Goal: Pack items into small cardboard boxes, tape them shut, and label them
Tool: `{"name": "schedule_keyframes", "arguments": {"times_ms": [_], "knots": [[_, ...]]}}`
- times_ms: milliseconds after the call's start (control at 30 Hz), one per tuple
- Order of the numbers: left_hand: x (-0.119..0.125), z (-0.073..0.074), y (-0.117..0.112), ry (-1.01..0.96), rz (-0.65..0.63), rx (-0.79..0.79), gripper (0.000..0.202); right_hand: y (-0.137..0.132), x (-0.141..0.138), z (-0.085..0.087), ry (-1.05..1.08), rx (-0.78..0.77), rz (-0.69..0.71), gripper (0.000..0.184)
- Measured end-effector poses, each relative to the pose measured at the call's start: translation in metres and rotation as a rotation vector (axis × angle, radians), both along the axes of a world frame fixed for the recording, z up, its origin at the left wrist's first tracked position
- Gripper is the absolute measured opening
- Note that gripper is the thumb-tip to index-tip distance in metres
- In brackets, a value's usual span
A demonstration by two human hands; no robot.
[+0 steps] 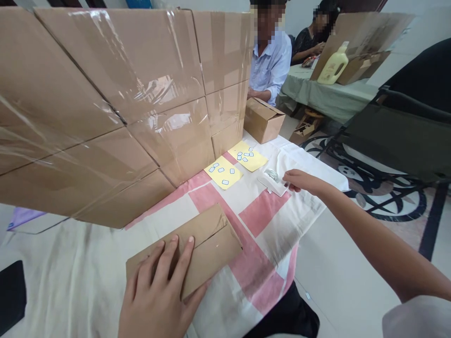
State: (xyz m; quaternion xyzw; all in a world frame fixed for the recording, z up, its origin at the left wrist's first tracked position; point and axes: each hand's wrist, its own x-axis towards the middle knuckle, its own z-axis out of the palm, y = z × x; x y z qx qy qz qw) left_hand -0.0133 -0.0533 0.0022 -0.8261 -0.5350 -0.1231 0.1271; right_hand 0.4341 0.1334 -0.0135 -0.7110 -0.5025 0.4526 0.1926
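My left hand [160, 291] lies flat, fingers stretched out, on a brown paper envelope [207, 246] near the table's front edge. My right hand [298, 180] reaches out to the right side of the table, its fingers closed on a white tape dispenser [272, 182] that rests on the cloth. Two yellow sheets [223, 172] [247, 156] with several small white-blue stickers lie just behind the dispenser.
A tall wall of taped cardboard [116, 108] stands across the table behind a white and pink cloth [262, 213]. A small cardboard box [263, 119] sits at the far end. Two other people sit beyond it; a yellow bottle [333, 65] stands on their table. A black chair [398, 136] stands right. A dark phone [12, 295] lies at left.
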Motion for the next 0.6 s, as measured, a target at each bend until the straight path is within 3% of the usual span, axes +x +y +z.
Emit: {"name": "schedule_keyframes", "arguments": {"times_ms": [200,367,600], "knots": [[0.000,0.000,0.001,0.014,-0.003,0.001,0.092,-0.023,0.005,-0.013,0.106,0.161,0.000,0.029],[0.000,0.000,0.001,0.025,-0.008,0.013,0.088,-0.032,0.010,-0.028,0.316,0.259,-0.060,0.029],[0.005,0.002,0.000,0.009,0.044,0.026,0.083,-0.040,0.004,-0.047,0.314,0.436,-0.171,0.046]]}}
